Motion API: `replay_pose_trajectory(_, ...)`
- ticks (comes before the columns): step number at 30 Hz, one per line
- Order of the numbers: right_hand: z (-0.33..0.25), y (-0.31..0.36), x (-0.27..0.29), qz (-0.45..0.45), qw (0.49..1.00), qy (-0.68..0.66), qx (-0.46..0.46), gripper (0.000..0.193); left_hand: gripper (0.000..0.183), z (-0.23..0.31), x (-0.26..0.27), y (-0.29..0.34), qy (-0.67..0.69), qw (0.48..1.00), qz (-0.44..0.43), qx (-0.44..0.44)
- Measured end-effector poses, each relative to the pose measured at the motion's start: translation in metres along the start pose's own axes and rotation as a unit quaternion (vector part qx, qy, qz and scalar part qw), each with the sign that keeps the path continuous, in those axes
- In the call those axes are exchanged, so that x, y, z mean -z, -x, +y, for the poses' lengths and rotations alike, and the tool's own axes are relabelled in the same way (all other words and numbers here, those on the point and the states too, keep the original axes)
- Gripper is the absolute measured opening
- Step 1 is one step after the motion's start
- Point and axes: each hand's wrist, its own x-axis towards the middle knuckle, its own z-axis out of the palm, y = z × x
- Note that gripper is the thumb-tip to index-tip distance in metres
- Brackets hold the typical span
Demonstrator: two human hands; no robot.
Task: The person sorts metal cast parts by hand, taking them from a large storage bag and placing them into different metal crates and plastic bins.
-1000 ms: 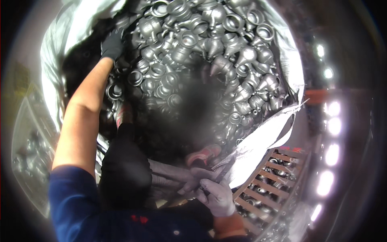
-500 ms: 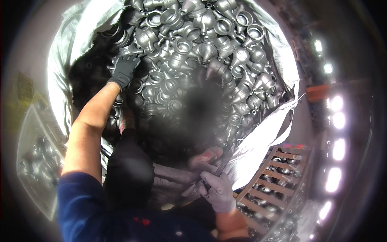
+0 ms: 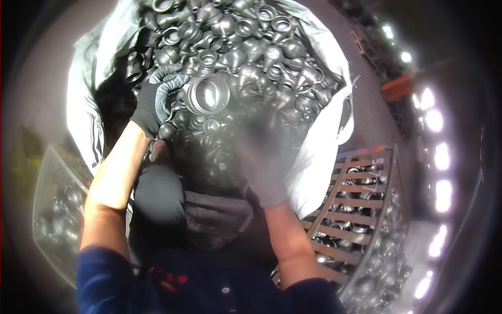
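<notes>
My left hand, in a dark grey glove, is curled around a grey metal casting. The casting's round, ringed opening faces up, and it looks larger than the castings below it. Under it lies a heap of similar bulb-shaped metal castings inside a large white woven sack. My right hand, in a pale glove, reaches over the near right part of the sack. A dark smudge in the picture blurs its fingers, and whether it holds anything is hidden.
At the right stands a slatted brown crate with more castings in and beside it. A pale mesh-sided bin of castings is at the left. An orange beam shows at the far right.
My left hand has gone from reaching into the heap to holding up a casting. My right hand has moved forward over the sack; the dark slim tool it held earlier is not visible.
</notes>
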Motion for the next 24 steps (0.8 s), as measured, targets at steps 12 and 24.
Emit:
replay_pose_trajectory(12,0.036,0.007,0.016,0.138,0.987,0.026,0.073,0.029,0.034,-0.038,-0.052,0.044,0.148,0.976,-0.129,0.093)
replay_pose_trajectory(24,0.022,0.014,0.024,0.179,0.974,0.060,0.127,0.043,0.034,-0.044,-0.067,0.034,0.154,0.970,-0.157,0.100)
